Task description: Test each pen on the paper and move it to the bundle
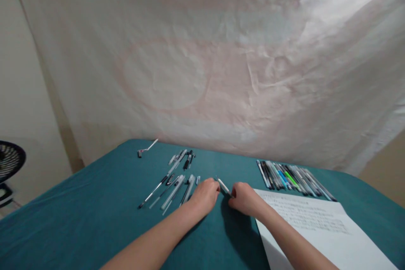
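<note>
Over the middle of the table, my right hand (244, 198) pinches the lower end of a slim white pen (224, 186), whose thin tip points away to the upper left. Close to that tip is my left hand (206, 196), its fingers curled together; what they hold, if anything, is hidden. Just left of it lie pen parts: clear barrels (173, 193), a small cap (198, 180) and a long thin pen piece with dark ends (153, 194). Farther back, a dark pen piece (187, 160) rests beside another clear barrel (181, 158).
A row of pens (289, 178) in several colours lies at the right rear. In front of it spreads a sheet of paper with handwriting (303, 215), under my right forearm. A correction-tape-like piece (139, 153) sits far left. A fan (11, 160) stands beyond the green-covered table (79, 223).
</note>
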`<action>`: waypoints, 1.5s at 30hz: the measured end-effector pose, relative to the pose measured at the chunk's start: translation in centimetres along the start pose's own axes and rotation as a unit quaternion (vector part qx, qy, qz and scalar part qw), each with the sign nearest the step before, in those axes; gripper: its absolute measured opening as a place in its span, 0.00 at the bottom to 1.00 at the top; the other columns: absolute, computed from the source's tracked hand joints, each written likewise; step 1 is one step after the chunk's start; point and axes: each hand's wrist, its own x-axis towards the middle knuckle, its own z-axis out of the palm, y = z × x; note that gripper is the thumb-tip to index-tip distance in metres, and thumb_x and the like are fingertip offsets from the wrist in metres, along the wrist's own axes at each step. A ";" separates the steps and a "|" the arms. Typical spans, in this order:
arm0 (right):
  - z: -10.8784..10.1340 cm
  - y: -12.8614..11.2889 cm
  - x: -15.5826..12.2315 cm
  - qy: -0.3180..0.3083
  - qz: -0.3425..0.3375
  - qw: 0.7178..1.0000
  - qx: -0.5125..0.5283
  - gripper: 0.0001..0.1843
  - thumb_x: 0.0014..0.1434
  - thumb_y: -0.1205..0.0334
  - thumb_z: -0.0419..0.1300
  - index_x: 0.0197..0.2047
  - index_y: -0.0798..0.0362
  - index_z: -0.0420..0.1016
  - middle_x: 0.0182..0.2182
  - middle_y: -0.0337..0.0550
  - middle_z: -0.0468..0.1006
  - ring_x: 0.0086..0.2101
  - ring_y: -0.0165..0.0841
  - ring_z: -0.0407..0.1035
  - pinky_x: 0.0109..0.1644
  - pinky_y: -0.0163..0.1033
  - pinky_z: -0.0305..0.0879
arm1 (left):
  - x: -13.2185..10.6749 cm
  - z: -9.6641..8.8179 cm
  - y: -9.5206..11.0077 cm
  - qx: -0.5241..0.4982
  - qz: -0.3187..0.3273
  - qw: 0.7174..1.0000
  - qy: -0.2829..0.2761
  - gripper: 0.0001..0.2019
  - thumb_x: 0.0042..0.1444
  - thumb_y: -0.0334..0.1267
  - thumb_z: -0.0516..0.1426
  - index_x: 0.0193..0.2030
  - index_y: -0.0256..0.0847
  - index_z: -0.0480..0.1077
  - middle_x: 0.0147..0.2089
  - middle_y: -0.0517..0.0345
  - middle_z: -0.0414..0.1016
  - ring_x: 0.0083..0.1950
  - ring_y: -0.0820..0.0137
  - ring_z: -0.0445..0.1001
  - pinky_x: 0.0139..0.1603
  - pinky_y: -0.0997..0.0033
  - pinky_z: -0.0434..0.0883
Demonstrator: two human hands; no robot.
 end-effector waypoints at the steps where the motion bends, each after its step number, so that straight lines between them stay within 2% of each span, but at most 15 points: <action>1: -0.2 0.1 0.2 0.000 -0.002 0.999 0.042 0.05 0.41 0.67 0.56 0.24 0.57 0.73 0.22 0.45 0.75 0.25 0.33 0.68 0.24 0.32 0.52 | 0.0 0.0 0.1 -0.024 -0.002 1.000 0.005 0.07 0.51 0.32 0.54 0.34 0.38 0.73 0.39 0.49 0.73 0.46 0.61 0.70 0.48 0.65 0.62; 3: -0.6 0.3 0.5 -0.004 -0.006 0.991 0.134 0.04 0.41 0.67 0.55 0.22 0.57 0.70 0.17 0.38 0.70 0.21 0.27 0.63 0.22 0.30 0.50 | 0.2 -0.1 0.4 -0.082 -0.010 0.997 0.007 0.08 0.53 0.35 0.53 0.34 0.37 0.72 0.38 0.49 0.74 0.43 0.63 0.71 0.45 0.67 0.64; 5: -1.0 0.5 0.2 -0.007 -0.007 0.974 0.224 0.03 0.42 0.68 0.54 0.23 0.57 0.68 0.15 0.33 0.65 0.18 0.24 0.58 0.20 0.28 0.47 | 0.3 -0.2 0.8 -0.153 -0.022 0.988 -0.008 0.12 0.56 0.37 0.49 0.33 0.36 0.72 0.33 0.51 0.74 0.34 0.67 0.73 0.35 0.71 0.67; 8: -1.1 0.6 -1.0 0.012 -0.017 0.953 0.301 0.01 0.43 0.68 0.53 0.23 0.56 0.65 0.15 0.30 0.61 0.18 0.22 0.54 0.20 0.27 0.47 | 0.4 0.0 1.7 -0.267 -0.032 0.963 -0.037 0.15 0.58 0.41 0.46 0.36 0.35 0.71 0.28 0.55 0.73 0.25 0.74 0.70 0.24 0.78 0.64; 12: -0.5 0.8 -2.8 0.017 -0.032 0.938 0.346 0.02 0.45 0.66 0.54 0.25 0.55 0.63 0.17 0.30 0.61 0.18 0.22 0.55 0.20 0.27 0.49 | 0.1 0.3 2.6 -0.380 -0.039 0.924 -0.036 0.14 0.53 0.44 0.52 0.35 0.34 0.71 0.27 0.57 0.72 0.25 0.76 0.69 0.23 0.81 0.62; 15: 0.3 1.3 -3.4 0.008 -0.030 0.925 0.378 0.07 0.50 0.59 0.53 0.27 0.54 0.63 0.17 0.30 0.59 0.16 0.23 0.55 0.18 0.27 0.51 | 0.0 0.3 2.7 -0.428 -0.050 0.902 -0.012 0.14 0.49 0.46 0.56 0.30 0.34 0.71 0.24 0.59 0.70 0.23 0.76 0.67 0.23 0.80 0.61; 18: 1.3 2.0 -3.4 0.042 -0.046 0.922 0.382 0.13 0.54 0.52 0.51 0.29 0.55 0.64 0.18 0.32 0.60 0.17 0.24 0.56 0.18 0.28 0.53 | 0.7 0.1 1.9 -0.457 -0.063 0.887 0.037 0.15 0.47 0.47 0.57 0.29 0.34 0.70 0.24 0.58 0.71 0.23 0.77 0.66 0.23 0.79 0.61; 21: 2.2 2.3 -3.3 0.079 -0.059 0.924 0.368 0.15 0.55 0.52 0.51 0.28 0.55 0.66 0.19 0.33 0.61 0.20 0.25 0.56 0.22 0.30 0.54 | 1.8 -0.7 0.6 -0.478 -0.075 0.869 0.102 0.17 0.47 0.49 0.57 0.32 0.33 0.70 0.30 0.56 0.72 0.24 0.78 0.65 0.24 0.80 0.61; 25: 2.9 2.0 -3.6 0.076 -0.073 0.931 0.351 0.15 0.56 0.53 0.51 0.30 0.55 0.68 0.19 0.34 0.63 0.21 0.26 0.57 0.25 0.31 0.54 | 3.0 -2.0 -1.1 -0.495 -0.091 0.844 0.184 0.19 0.48 0.50 0.55 0.38 0.34 0.67 0.35 0.56 0.71 0.25 0.80 0.63 0.25 0.81 0.61; 28: 3.0 1.8 -3.9 0.073 -0.082 0.935 0.337 0.14 0.56 0.53 0.51 0.31 0.55 0.69 0.19 0.34 0.64 0.22 0.27 0.58 0.25 0.31 0.53 | 3.4 -2.5 -1.9 -0.502 -0.099 0.831 0.219 0.21 0.47 0.52 0.55 0.39 0.35 0.67 0.35 0.57 0.70 0.24 0.80 0.62 0.24 0.81 0.60; 36: 2.4 1.3 -4.3 0.062 -0.088 0.946 0.307 0.13 0.56 0.55 0.50 0.31 0.54 0.70 0.20 0.35 0.65 0.22 0.28 0.59 0.26 0.31 0.54 | 3.3 -2.1 -1.8 -0.517 -0.096 0.822 0.217 0.19 0.45 0.50 0.57 0.37 0.34 0.69 0.32 0.59 0.70 0.23 0.81 0.62 0.23 0.81 0.60; 45: 2.6 1.4 -4.2 0.060 -0.094 0.943 0.313 0.13 0.57 0.57 0.50 0.32 0.55 0.71 0.20 0.35 0.64 0.22 0.27 0.58 0.26 0.31 0.53 | 3.2 -1.9 -1.8 -0.531 -0.084 0.817 0.206 0.16 0.47 0.45 0.57 0.37 0.35 0.68 0.32 0.59 0.70 0.23 0.81 0.61 0.24 0.82 0.59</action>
